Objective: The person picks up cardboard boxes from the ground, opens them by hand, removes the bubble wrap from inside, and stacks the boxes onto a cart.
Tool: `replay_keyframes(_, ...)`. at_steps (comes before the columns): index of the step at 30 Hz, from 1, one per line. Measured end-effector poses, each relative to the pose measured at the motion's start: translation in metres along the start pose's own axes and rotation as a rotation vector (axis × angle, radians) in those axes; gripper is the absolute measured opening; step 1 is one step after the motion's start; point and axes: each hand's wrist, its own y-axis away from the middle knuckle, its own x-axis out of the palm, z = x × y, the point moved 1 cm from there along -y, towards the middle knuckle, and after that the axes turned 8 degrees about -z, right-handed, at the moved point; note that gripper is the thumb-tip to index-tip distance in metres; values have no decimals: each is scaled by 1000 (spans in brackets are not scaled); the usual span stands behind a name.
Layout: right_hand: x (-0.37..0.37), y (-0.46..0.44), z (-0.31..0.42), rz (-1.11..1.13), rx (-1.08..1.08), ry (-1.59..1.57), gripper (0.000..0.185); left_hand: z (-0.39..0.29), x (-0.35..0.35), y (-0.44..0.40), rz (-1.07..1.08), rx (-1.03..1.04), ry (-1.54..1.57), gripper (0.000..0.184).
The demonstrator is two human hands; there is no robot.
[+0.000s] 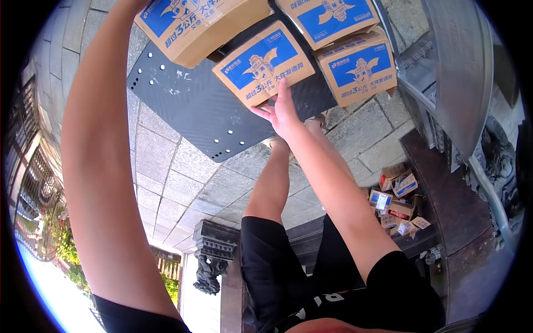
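My right hand (280, 111) grips the lower corner of a brown cardboard box (266, 65) with a blue printed panel. Its thumb lies on the printed face, and the other fingers reach to the lower edge. My left forearm (100, 127) rises along the left side to the top edge of the view. There the left hand is mostly cut off, beside another cardboard box (205, 28); its fingers do not show. Two more printed boxes, an upper one (331, 21) and a lower one (360, 69), sit to the right of the box in my right hand.
A dark flat board (189, 105) with round holes lies under the boxes on stone paving (161, 161). At right stand a metal rail (491, 194) and a dark ledge (444, 188). Several opened cartons (397, 200) are heaped at lower right. A carved stone post (214, 244) stands near my legs.
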Motion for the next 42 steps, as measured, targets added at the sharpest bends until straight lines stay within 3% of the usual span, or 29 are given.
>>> replay_keyframes(2,5,0,10,39,-28,-30,61,3,4,6,87,17,65,71)
replay_keyframes(5,15,-1,20,-15,-30,-2,59,8,5,0,25,35,-68,71)
replay_keyframes(6,17,-1,23,25,-53,10,57,7,6,-3,64,-46,-47,70)
replay_keyframes(11,42,-11,32,-9,-59,-75,60,16,8,-10,36,3,-38,69)
replay_keyframes(13,49,-10,28,-128,-61,-62,61,20,7,-9,85,-109,1,69)
replay_keyframes(19,37,-8,30,-115,-155,253,56,29,4,-13,-36,-38,-30,71)
replay_keyframes(20,36,-5,32,-137,-238,354,54,68,-13,-58,78,-191,85,71)
replay_keyframes(22,34,-4,32,-145,-288,339,55,69,-16,-63,185,-338,199,71)
replay_keyframes(24,32,-7,29,-153,-328,317,56,14,7,-5,-97,-113,-156,69)
replay_keyframes(27,24,-17,25,-148,-338,309,59,17,8,-7,-153,9,-167,70)
replay_keyframes(29,19,-22,24,-166,-388,469,69,16,9,-7,-147,-29,-121,71)
replay_keyframes(33,23,-17,27,-180,-437,443,69,18,8,-7,-130,-136,13,75)
replay_keyframes(36,21,-13,31,-145,-333,427,62,25,16,-14,-264,-65,-124,76)
replay_keyframes(39,12,-30,22,-126,-328,478,65,31,16,-12,-238,-102,-105,77)
replay_keyframes(42,4,-43,22,-139,-519,591,63,38,11,-11,-264,-81,-83,73)
